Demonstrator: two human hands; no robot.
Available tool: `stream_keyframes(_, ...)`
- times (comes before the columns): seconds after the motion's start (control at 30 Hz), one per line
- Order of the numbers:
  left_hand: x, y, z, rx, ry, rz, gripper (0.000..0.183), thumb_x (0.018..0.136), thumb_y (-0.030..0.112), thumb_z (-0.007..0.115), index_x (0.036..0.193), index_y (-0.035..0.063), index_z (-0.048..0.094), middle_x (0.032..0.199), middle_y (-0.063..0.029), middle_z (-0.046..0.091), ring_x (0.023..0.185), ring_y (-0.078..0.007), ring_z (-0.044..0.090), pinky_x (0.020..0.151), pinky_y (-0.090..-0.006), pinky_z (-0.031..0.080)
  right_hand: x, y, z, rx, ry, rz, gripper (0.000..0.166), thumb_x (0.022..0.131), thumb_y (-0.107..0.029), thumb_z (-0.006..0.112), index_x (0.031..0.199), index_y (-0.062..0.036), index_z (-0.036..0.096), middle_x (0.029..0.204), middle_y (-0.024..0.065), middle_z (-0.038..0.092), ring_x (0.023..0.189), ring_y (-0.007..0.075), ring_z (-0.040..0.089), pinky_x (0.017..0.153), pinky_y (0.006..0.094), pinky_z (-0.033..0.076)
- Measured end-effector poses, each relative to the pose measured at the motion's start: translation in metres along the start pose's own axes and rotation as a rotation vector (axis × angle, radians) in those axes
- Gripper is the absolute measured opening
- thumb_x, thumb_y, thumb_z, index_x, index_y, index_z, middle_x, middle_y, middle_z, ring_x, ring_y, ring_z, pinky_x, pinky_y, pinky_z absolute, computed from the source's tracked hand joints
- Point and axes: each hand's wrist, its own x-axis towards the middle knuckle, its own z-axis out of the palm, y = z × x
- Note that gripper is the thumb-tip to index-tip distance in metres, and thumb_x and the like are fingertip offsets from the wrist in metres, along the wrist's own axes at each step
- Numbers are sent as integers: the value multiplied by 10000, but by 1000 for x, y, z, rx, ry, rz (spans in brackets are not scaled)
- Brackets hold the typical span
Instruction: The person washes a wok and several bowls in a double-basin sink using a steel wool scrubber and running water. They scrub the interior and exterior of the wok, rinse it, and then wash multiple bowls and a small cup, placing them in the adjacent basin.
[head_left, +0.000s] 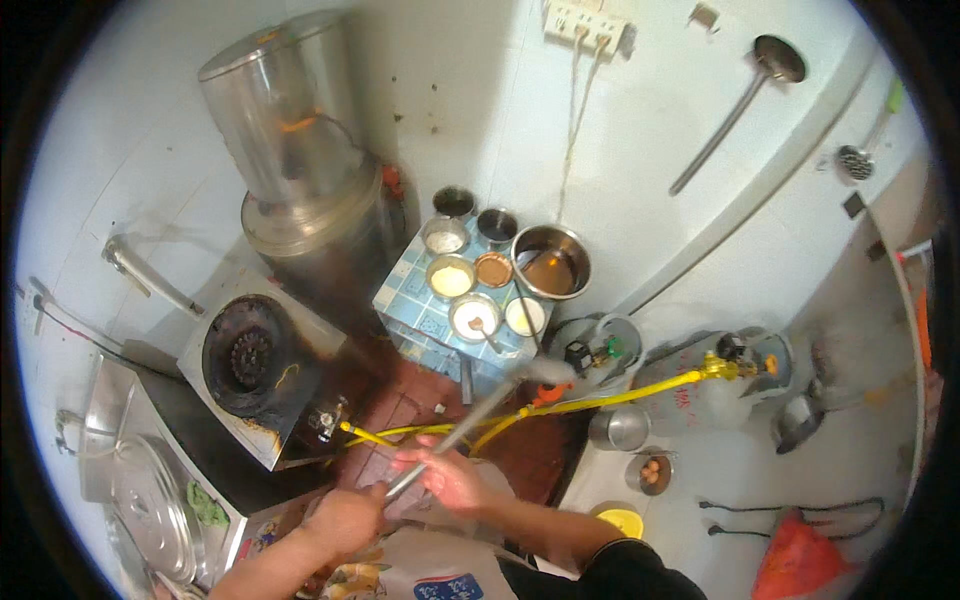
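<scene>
My left hand (349, 519) grips the lower end of a long-handled metal ladle (480, 412). Its blurred head reaches up and right, towards the front edge of a small table (405, 300) with a blue tiled-pattern cover. My right hand (450, 476) is palm up at the handle, fingers extended; whether it grips or only touches the handle is unclear. On the table stand several bowls, among them a bowl of yellow powder (451, 280), a bowl of white granules with a spoon (474, 318) and a larger steel pot of brown liquid (553, 271).
A sooty wok burner (251, 356) stands left, below a tall steel steamer (277, 127). Gas cylinders (720, 390) feed a yellow hose (622, 394) crossing ahead of my hands. At right are a bowl of eggs (651, 474), a steel pot (621, 428) and a red bag (799, 559).
</scene>
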Motion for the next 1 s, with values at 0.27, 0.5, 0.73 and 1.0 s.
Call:
stream_keyframes(0.27,-17,41,-38,-333,110,531,421,867,231,578,1239,73,461,920,-188,657,784,-419,639,687,-470,513,-92,-33,48,-11,132,-423,177,963,-112,483,1101,-10,438,1004,164,598,1077,343,595,987,474,440)
stream_keyframes(0.5,15,79,-38,-430,436,614,644,863,336,630,1370,25,384,1234,-235,503,1114,-410,510,925,-431,436,-96,-196,11,-648,423,-960,212,955,-113,469,1131,-41,377,759,76,567,641,151,572,587,267,494)
stream_keyframes(0.73,6,38,14,-1205,66,28,441,967,279,533,1330,39,457,1305,-110,483,1217,-207,445,1017,-348,374,-38,-511,-43,-1006,732,-1493,164,942,-169,520,1003,-23,481,732,90,549,683,200,575,624,338,452)
stream_keyframes(1.0,26,96,-49,-1385,220,-265,468,979,302,492,1359,40,417,1352,-119,433,1261,-221,390,1045,-352,328,63,-676,-48,-1103,978,-1585,385,930,-238,541,1216,9,466,983,244,627,905,412,605,781,458,474)
